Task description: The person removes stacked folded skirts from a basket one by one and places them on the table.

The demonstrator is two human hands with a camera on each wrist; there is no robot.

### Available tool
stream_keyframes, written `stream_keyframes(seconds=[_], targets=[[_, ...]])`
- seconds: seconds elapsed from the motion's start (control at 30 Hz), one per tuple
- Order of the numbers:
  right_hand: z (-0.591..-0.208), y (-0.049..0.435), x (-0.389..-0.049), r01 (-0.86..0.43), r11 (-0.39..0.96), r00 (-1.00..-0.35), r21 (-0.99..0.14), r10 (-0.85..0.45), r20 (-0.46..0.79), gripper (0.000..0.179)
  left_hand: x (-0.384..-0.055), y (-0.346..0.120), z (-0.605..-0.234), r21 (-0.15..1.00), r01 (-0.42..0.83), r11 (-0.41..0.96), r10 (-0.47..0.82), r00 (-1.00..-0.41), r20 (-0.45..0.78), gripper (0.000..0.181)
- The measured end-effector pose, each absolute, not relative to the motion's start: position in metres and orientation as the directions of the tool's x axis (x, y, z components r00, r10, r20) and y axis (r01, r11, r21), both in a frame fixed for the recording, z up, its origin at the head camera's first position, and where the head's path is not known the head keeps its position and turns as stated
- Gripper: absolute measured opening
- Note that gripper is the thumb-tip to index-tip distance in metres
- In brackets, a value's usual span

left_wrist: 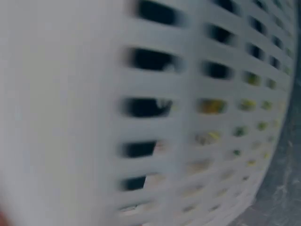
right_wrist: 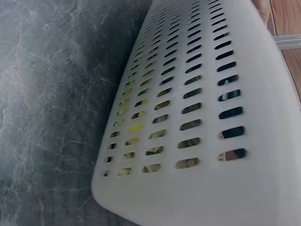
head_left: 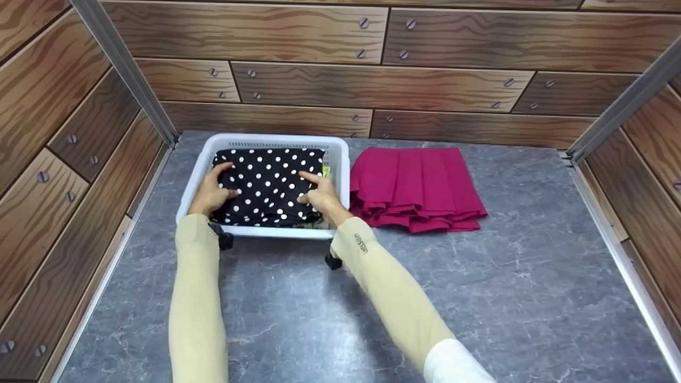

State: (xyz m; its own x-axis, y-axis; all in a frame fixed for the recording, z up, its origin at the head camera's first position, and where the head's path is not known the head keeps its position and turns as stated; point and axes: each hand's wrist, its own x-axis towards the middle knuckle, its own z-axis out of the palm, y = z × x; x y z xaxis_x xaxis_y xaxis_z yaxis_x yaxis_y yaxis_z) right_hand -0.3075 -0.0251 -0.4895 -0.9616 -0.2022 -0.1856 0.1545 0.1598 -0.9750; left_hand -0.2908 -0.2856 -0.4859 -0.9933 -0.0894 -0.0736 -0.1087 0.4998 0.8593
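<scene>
A folded black cloth with white polka dots [head_left: 268,186] lies in a white plastic basket [head_left: 276,138]. My left hand [head_left: 212,192] rests on the cloth's left side, index finger and thumb spread over it. On the right side, my right hand [head_left: 323,196] touches the cloth with index finger and thumb extended. The other fingers of both hands are largely hidden. Only the basket's slotted wall [left_wrist: 61,103] fills most of the left wrist view, blurred. The right wrist view shows the slotted front wall [right_wrist: 164,202], with yellow and green bits behind the holes.
Right of the basket lies a pleated magenta cloth [head_left: 417,186], its layered edge toward me. A yellow-green item [head_left: 326,171] shows beside the polka-dot cloth inside the basket. Wood-patterned panels [head_left: 319,85] enclose the grey marbled surface [head_left: 532,298] at the back and sides.
</scene>
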Motion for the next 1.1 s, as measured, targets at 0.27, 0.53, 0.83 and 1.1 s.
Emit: stream_keyframes(seconds=[0.27,0.53,0.83,1.1], targets=[[-0.478,-0.018,-0.309,0.104,0.131,-0.967,-0.986,-0.220,-0.132,0.073,-0.287,-0.285,-0.466,0.853,-0.110,0.510,-0.096,-0.993,-0.070,0.074],[-0.463,-0.006,-0.309,0.084,0.116,-0.963,-0.990,-0.247,-0.111,0.073,-0.285,-0.276,-0.455,0.874,-0.077,0.479,-0.091,-0.995,-0.038,0.074],[-0.452,0.012,-0.306,0.107,0.100,-0.963,-0.989,-0.239,-0.128,0.073,-0.284,-0.262,-0.449,0.896,-0.043,0.441,-0.101,-0.995,0.001,0.073],[-0.448,0.028,-0.304,0.119,0.032,-0.966,-0.992,-0.229,-0.124,0.074,-0.281,-0.247,-0.448,0.928,-0.026,0.371,-0.105,-0.994,0.014,0.073]])
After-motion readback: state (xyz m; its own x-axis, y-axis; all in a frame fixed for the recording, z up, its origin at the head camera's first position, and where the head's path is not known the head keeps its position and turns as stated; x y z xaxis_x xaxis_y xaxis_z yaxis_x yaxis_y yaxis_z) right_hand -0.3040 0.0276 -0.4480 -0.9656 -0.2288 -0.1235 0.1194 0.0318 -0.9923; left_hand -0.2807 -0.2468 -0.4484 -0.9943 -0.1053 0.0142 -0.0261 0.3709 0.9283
